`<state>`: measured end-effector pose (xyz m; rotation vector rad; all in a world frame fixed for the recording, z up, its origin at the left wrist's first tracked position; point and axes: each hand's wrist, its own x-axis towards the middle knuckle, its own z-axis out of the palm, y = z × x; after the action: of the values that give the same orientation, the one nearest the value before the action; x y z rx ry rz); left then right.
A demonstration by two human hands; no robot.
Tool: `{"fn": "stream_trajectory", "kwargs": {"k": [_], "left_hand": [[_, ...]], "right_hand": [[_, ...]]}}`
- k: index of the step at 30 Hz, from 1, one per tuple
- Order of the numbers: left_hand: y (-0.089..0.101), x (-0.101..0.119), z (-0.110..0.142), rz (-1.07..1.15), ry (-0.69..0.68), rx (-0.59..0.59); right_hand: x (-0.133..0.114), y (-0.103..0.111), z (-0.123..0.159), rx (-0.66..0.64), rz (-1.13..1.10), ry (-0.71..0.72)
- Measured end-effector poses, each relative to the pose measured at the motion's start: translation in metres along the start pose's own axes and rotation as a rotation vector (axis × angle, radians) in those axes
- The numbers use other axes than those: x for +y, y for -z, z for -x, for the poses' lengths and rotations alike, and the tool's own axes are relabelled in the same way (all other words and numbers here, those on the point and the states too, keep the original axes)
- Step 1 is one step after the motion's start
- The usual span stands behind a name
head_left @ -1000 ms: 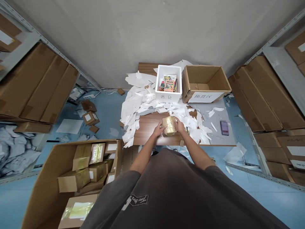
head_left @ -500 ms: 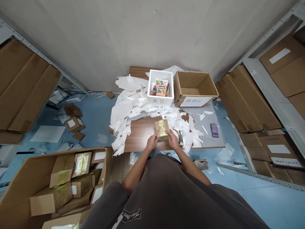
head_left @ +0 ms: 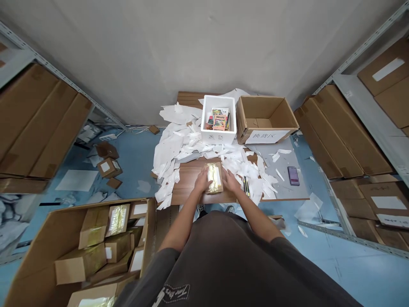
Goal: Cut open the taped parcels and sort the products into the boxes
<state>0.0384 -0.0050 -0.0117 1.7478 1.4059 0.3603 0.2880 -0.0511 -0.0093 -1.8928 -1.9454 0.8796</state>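
A small cardboard box [head_left: 214, 178] wrapped in shiny yellowish tape lies on the brown table, its white label facing up. My left hand [head_left: 202, 180] is at its left side with the fingers stretched out and the thumb by the box edge. On the other side, my right hand [head_left: 230, 181] has its fingers extended along the right edge. Whether the fingers press on the box is hard to see. Just right of my right hand lies a yellow-and-black box cutter [head_left: 246, 186], beside torn white paper [head_left: 234, 160].
Behind the paper stand a white foam box [head_left: 219, 137] holding colourful packets and an open carton [head_left: 265, 135] with a paper sign. A purple item [head_left: 293, 176] lies at right. A large carton [head_left: 35, 251] of taped boxes is at lower left; shelves flank both sides.
The box has been turned, so a white label now faces up. My hands have shifted from pinching its near corners to lying open along its sides. The view has moved slightly.
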Motion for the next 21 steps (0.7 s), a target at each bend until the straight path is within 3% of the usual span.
{"fn": "stream_trajectory", "kwargs": {"k": [2, 4, 6, 8, 11, 14, 17, 21], "left_hand": [[0.016, -0.005, -0.004, -0.086, -0.077, -0.055], [0.029, -0.007, -0.013, -0.222, -0.11, -0.183], [0.035, -0.005, -0.021, -0.38, -0.088, -0.315], [0.036, -0.001, -0.028, -0.52, -0.04, -0.375], [0.035, 0.003, -0.03, -0.666, 0.037, -0.367], [0.033, 0.008, -0.028, -0.748, 0.083, -0.339], [0.026, 0.016, -0.025, -0.765, 0.125, -0.311], [0.011, 0.026, -0.022, -0.748, 0.219, -0.255]], "right_hand": [[0.01, 0.003, 0.018, 0.017, 0.02, -0.008], [0.022, 0.008, 0.035, 0.034, 0.048, -0.046], [0.038, 0.014, 0.051, 0.056, 0.089, -0.096], [0.055, 0.021, 0.068, 0.069, 0.134, -0.177], [0.082, 0.03, 0.09, 0.054, 0.182, -0.347], [0.105, 0.033, 0.101, -0.054, 0.164, -0.522], [0.123, 0.029, 0.096, -0.153, 0.129, -0.642], [0.137, 0.014, 0.079, -0.155, 0.143, -0.695]]}}
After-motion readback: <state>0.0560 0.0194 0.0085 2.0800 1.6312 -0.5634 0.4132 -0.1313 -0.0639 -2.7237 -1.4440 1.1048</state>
